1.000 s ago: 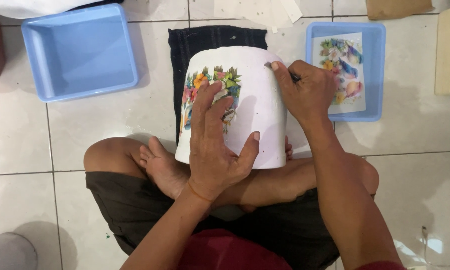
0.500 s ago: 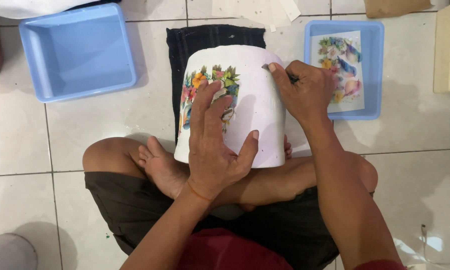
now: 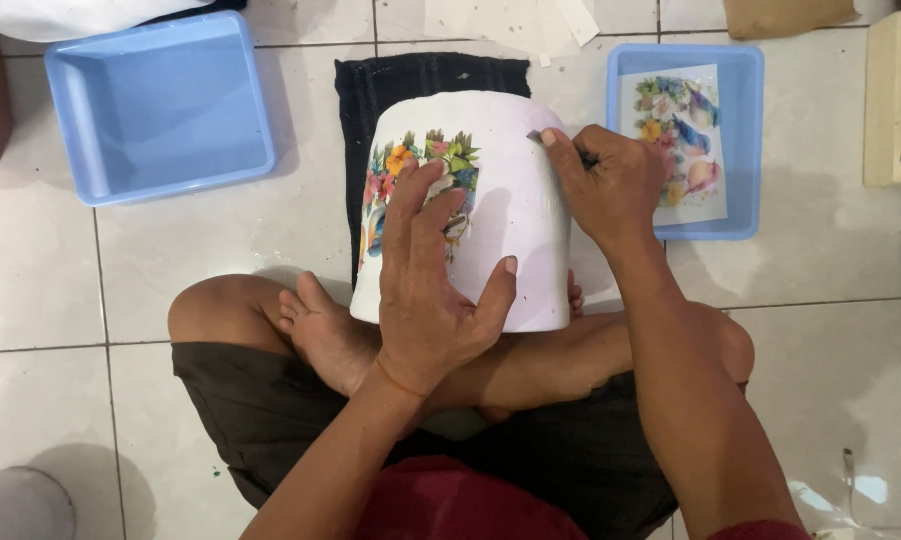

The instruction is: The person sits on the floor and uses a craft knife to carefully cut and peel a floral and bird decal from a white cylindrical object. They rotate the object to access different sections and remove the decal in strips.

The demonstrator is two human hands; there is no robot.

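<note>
1. White pot [image 3: 515, 200] lies on its side across the crossed legs, long axis pointing away from the body, mouth end over the dark cloth [image 3: 370, 90].
2. Left hand [image 3: 430, 290] is spread flat on top, fingers over the flower picture [image 3: 420, 185], pinning it down.
3. Right hand [image 3: 615, 185] pinches a thin dark tool [image 3: 540, 137] at the pot's upper right side, tip touching the surface.
4. Blue tray [image 3: 745, 140] with a flower print sits just right.

Labels in view: a floral picture label [image 3: 425, 195], multicoloured on white, lies flat on the side of the white pot [image 3: 510, 210], partly beneath the left hand's fingers [image 3: 420, 215]. A second printed sheet [image 3: 675, 140], rectangular, white with coloured flowers and birds, lies in the small blue tray [image 3: 745, 140], just beyond the right hand's fingers [image 3: 570, 165].
</note>
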